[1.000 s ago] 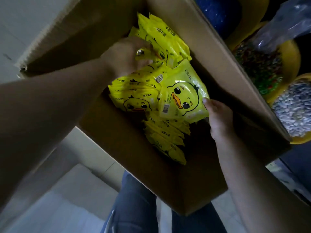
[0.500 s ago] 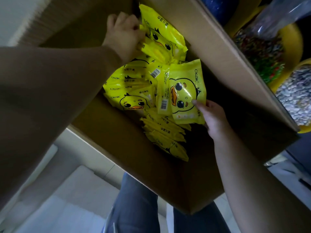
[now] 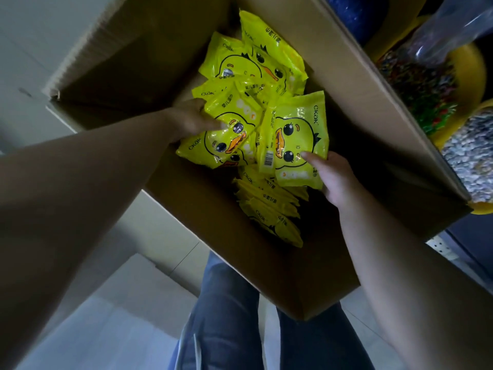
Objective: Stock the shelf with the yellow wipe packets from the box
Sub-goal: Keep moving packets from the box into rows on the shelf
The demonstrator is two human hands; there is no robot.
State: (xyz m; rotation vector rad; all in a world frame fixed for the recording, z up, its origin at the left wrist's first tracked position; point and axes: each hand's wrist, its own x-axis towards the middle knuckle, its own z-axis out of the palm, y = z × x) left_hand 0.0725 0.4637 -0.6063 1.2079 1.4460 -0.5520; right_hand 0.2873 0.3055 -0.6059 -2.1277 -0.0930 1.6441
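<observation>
Packets (image 3: 269, 204) of glossy yellow film fill the middle of the open box (image 3: 248, 265) we lean over, each printed with a cartoon duck face, an orange bill, dark eyes and the letters CKOK. Some lie flat and face up near the far wall, others stand on edge in a tight row nearer us, and all of them catch the light, so the small print is hard to read. Our left hand (image 3: 189, 121) reaches in from the left and presses on a loose bunch (image 3: 226, 134) of packets, thumb on a duck face, the other fingers tucked behind them where we cannot see them; how many packets it has we cannot tell. Our right hand (image 3: 336, 180) pinches the lower corner of one packet (image 3: 296, 140) that shows its barcode, thumb on the front and fingers hidden behind. The bottom of the box is dark and we cannot make out what lies under the packets. Beyond the right wall of the box sit yellow tubs (image 3: 472, 76) of small mixed pieces, partly cut off by the frame and covered by a clear bag (image 3: 440, 30). Below the box we see our jeans (image 3: 226, 316) and pale floor (image 3: 106, 316).
</observation>
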